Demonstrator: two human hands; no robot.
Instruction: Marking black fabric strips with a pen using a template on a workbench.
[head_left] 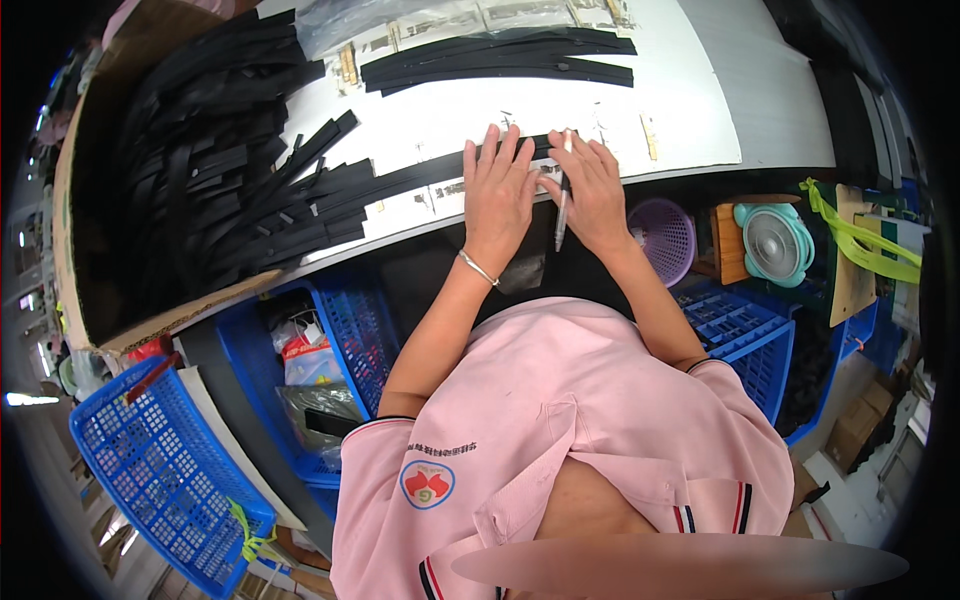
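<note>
A long black strip (430,172), which looks like a zipper, lies along the near edge of the white work board (690,120). My left hand (497,200) rests flat across it, fingers stretched out and pointing away from me. Close on its right, my right hand (597,200) bends over the strip's end with a pen (562,215) held between thumb and fingers. The pen's one end points back toward me; its other end is partly covered by the fingers. Farther off lie a few more black strips (500,70), side by side.
A cardboard box (68,220) at the left holds a large heap of black strips (200,160). Clear plastic (420,18) lies at the far edge. Below the table are blue crates (170,470), a purple basket (663,240) and a small turquoise fan (775,245) at the right.
</note>
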